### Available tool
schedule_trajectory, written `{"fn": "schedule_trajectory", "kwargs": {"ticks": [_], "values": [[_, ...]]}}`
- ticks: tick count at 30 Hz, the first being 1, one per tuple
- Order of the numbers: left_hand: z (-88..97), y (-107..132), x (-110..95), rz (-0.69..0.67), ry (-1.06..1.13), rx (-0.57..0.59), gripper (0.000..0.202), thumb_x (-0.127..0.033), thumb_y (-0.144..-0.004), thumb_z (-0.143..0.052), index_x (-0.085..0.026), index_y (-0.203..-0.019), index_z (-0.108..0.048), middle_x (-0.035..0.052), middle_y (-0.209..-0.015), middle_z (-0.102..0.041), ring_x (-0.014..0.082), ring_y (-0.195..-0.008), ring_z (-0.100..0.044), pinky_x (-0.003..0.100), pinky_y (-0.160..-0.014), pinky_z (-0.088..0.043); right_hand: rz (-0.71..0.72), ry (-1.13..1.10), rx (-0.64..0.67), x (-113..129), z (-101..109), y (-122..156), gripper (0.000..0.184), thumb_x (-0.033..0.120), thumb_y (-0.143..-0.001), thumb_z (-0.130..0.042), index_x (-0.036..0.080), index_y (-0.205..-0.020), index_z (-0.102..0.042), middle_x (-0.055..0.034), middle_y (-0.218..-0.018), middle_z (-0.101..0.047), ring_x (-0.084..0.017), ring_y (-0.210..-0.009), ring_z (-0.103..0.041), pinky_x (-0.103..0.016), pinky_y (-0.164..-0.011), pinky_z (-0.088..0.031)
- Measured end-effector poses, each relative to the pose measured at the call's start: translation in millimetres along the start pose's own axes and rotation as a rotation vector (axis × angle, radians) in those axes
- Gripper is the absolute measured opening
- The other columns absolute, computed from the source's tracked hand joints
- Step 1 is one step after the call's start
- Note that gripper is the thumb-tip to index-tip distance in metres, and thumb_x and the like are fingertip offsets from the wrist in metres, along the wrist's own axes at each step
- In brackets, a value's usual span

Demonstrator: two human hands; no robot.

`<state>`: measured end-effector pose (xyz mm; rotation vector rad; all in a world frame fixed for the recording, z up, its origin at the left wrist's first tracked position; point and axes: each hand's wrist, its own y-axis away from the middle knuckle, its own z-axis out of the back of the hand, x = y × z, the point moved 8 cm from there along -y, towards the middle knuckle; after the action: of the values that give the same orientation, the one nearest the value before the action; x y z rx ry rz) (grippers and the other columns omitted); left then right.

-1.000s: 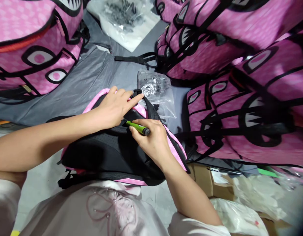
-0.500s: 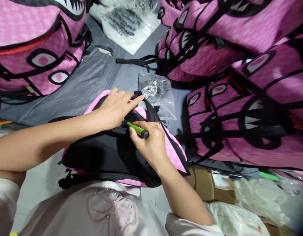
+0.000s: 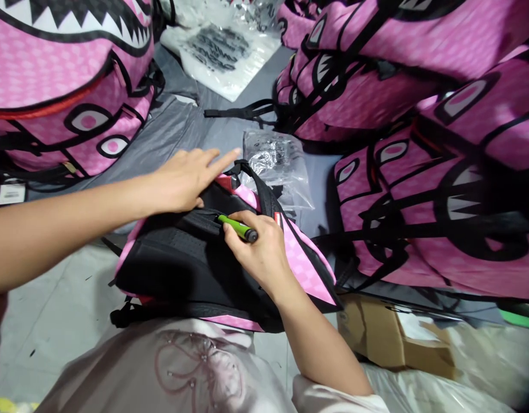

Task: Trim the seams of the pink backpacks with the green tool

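Note:
A pink and black backpack [image 3: 182, 269] lies on my lap with its black padded back facing up. My left hand [image 3: 184, 178] hovers over its top edge near the black carry loop [image 3: 242, 167], fingers stretched out and holding nothing. My right hand [image 3: 258, 249] rests on the backpack's right side, closed around a green pen-like tool [image 3: 237, 227] whose tip points left at the black strap. A small clear plastic bag of dark parts [image 3: 277, 163] lies just beyond the backpack.
Piles of matching pink monster-face backpacks [image 3: 419, 143] crowd the right side, and another [image 3: 62, 86] sits at upper left. A grey sheet [image 3: 173, 123] covers the floor between them. White printed plastic bags [image 3: 225, 49] lie at the top. A cardboard box [image 3: 384, 332] stands at lower right.
My left hand has lifted off the backpack's top edge and opened flat. The backpack has shifted slightly and the view has tilted. My right hand keeps the green tool in place.

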<state>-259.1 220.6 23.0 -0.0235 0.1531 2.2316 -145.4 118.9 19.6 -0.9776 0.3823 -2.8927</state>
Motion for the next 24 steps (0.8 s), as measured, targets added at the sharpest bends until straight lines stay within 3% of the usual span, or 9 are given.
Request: {"fn": "schedule_trajectory", "kwargs": {"ticks": [3,6,12,19,21,24], "values": [[-2.0,15,24,0.077,0.068,0.092,0.114,-0.050,-0.081,-0.069,-0.026,-0.163,0.006,0.0158,-0.163,-0.031,0.0361,-0.143,-0.038,0.046,-0.109,-0.040,0.035,-0.108,0.003,6,-2,3,0.009,0.026,-0.086,-0.066,0.023,-0.089,-0.074,-0.0015,-0.085,-0.079,-0.021,-0.076,-0.072,-0.035,-0.082,-0.051],[-6.2,24,28,0.139,0.096,0.136,0.120,-0.057,-0.078,-0.071,-0.027,-0.162,0.008,0.0160,-0.165,-0.024,0.0376,-0.146,-0.034,0.046,-0.110,-0.041,0.061,-0.235,0.063,16,-12,7,0.007,0.026,-0.085,-0.067,0.024,-0.086,-0.073,0.0015,-0.081,-0.078,-0.018,-0.072,-0.069,-0.033,-0.081,-0.050],[-11.0,19,14,0.257,-0.071,0.183,0.144,-0.048,-0.064,-0.086,-0.029,-0.159,0.020,0.0242,-0.168,-0.012,0.0451,-0.138,-0.042,0.050,-0.097,-0.051,0.125,-0.268,0.047,22,-18,20,0.010,0.027,-0.086,-0.065,0.023,-0.091,-0.073,-0.0006,-0.079,-0.077,-0.019,-0.070,-0.067,-0.034,-0.080,-0.050],[-8.7,23,5,0.233,-0.086,0.190,0.113,-0.027,-0.082,-0.069,-0.021,-0.162,0.010,0.0231,-0.168,-0.011,0.0408,-0.142,-0.040,0.046,-0.106,-0.047,0.168,-0.257,-0.011,19,-20,18,0.010,0.027,-0.087,-0.064,0.022,-0.089,-0.072,-0.0018,-0.081,-0.078,-0.020,-0.072,-0.069,-0.033,-0.080,-0.049],[-9.8,24,7,0.245,-0.104,0.185,0.113,-0.025,-0.082,-0.070,-0.022,-0.162,0.010,0.0241,-0.168,-0.010,0.0414,-0.141,-0.041,0.047,-0.104,-0.048,0.164,-0.243,-0.013,19,-20,18,0.011,0.028,-0.087,-0.063,0.022,-0.090,-0.072,-0.0018,-0.081,-0.078,-0.020,-0.071,-0.069,-0.033,-0.080,-0.049],[-11.2,23,7,0.246,-0.108,0.177,0.129,-0.031,-0.076,-0.079,-0.025,-0.160,0.019,0.0279,-0.168,-0.002,0.0459,-0.146,-0.033,0.051,-0.103,-0.049,0.172,-0.233,-0.015,20,-19,19,0.011,0.027,-0.087,-0.063,0.022,-0.089,-0.072,-0.0017,-0.080,-0.078,-0.020,-0.071,-0.069,-0.033,-0.079,-0.049]]}}
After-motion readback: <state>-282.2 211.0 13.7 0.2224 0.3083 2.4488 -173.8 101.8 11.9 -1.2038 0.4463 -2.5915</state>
